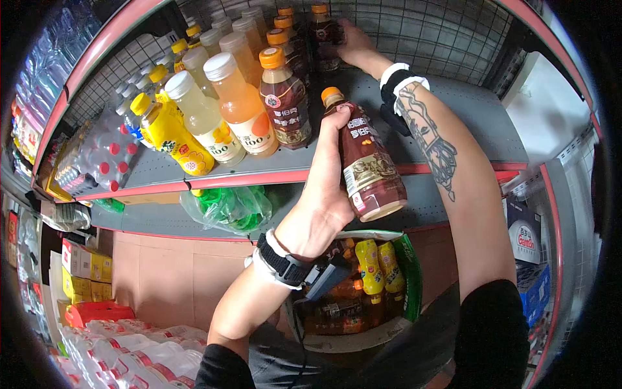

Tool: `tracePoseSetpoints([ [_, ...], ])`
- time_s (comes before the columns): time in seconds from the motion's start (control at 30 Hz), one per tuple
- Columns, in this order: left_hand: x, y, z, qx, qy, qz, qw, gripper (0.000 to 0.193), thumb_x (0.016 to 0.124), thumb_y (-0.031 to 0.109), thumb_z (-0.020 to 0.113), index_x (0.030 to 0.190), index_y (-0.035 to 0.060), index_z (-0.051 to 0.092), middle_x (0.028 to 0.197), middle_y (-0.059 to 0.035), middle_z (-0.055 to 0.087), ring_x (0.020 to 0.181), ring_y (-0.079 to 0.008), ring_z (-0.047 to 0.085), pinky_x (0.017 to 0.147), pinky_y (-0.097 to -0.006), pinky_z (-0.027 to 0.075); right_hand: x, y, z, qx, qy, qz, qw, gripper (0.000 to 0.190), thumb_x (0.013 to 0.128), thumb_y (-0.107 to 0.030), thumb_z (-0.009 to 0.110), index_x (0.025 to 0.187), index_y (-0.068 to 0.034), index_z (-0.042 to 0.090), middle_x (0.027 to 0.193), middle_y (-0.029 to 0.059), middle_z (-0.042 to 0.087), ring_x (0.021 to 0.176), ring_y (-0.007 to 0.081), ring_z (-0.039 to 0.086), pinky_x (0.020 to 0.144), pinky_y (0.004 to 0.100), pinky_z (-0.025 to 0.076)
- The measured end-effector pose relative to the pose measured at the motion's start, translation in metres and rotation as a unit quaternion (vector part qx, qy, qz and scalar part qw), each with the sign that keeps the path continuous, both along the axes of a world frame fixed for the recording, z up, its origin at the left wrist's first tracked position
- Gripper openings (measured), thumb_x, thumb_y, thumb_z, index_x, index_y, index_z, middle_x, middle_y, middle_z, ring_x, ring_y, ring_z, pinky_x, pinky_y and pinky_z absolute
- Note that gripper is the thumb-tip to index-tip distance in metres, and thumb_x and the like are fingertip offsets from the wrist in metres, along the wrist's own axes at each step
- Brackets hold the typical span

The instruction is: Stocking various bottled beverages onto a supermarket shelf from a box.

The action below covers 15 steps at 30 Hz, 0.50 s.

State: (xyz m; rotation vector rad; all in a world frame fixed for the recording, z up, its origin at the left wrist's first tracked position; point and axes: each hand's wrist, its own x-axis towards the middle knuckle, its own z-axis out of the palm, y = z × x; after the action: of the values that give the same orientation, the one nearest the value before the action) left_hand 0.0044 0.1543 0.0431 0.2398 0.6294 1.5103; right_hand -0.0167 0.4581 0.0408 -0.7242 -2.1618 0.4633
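My left hand is wrapped around a large brown-labelled drink bottle with an orange cap, tilted in front of the shelf edge. At the back of the grey metal shelf, my right hand grips a matching dark bottle, which stands close to the wire mesh. Left of it runs a row of the same orange-capped bottles, with a brown bottle at the front. Next to that row stand an orange juice bottle, a pale juice bottle and a yellow-labelled bottle.
Below sits an open green-edged bag holding several bottles. Plastic-wrapped green bottles lie on the lower shelf. Packs of clear bottles stand at lower left, with yellow cartons beyond. Boxes stand at right.
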Motion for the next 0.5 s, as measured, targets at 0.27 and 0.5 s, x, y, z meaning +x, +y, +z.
tracePoseSetpoints([
  [0.27,-0.004,0.003,-0.001,-0.015,-0.011,0.019,1.000,0.043,0.087,0.051,0.065,0.105,0.0122,0.058,0.086,-0.0090,0.066,0.078,-0.0250,0.067,0.069,-0.0418,0.058,-0.006,0.006,-0.008,0.004,0.041,0.051,0.998,0.068,0.076,-0.032,0.083,0.129,-0.003,0.052,0.120,0.0143,0.068,0.115,0.0287,0.064,0.096,0.0381,0.050],
  [0.5,0.003,0.001,0.005,-0.016,-0.037,0.030,0.999,0.043,0.088,0.051,0.065,0.103,0.0118,0.057,0.089,-0.0109,0.065,0.084,-0.0290,0.066,0.072,-0.0440,0.057,0.044,-0.051,0.013,-0.206,0.127,0.060,0.969,0.052,0.087,-0.030,0.075,0.125,0.000,0.055,0.108,0.0132,0.068,0.099,0.0231,0.067,0.086,0.0351,0.055],
])
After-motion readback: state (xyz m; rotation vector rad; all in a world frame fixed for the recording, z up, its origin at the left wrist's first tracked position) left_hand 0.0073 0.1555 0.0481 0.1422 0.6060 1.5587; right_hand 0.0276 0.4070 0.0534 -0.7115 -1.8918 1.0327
